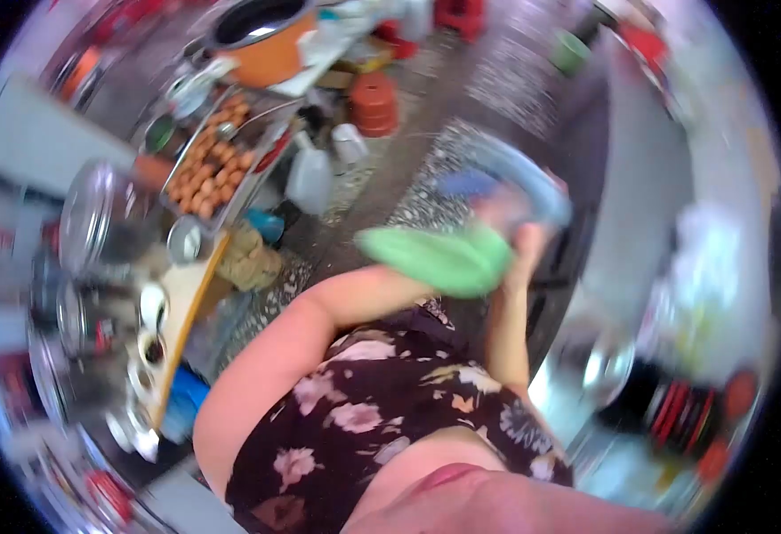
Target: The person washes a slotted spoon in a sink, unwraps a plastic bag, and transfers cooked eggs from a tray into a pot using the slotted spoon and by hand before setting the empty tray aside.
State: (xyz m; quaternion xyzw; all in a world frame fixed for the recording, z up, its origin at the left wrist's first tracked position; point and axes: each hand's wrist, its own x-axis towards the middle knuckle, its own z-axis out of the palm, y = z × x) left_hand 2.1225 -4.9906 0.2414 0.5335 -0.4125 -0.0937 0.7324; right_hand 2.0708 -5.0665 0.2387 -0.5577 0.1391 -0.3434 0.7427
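Two hands are raised in front of the one floral garment [355,392], close together, and two main things are at them, both smeared by blur: one green item [435,258] and one blue round item [515,169]. The right hand [526,254] is curled against the lower side of the blue round item, its thumb near the right end of the green item; it seems to grasp the blue one, though the other fingers are too blurred to count. The left hand [495,206] is a pink smear between the two items, and whether its fingers are open or closed cannot be told. The green item covers part of the left forearm.

To the left, one tray [166,194] bears many brown eggs [208,173], too many and too blurred to count. Beside it stand one white jug [309,182] and one metal bowl [184,240]. Three small round containers [153,305] sit along the wooden edge [197,311]. One large orange pot [270,55] and one stack of orange-red pots [373,105] stand farther off, and one green bucket [570,53] is at the upper right.
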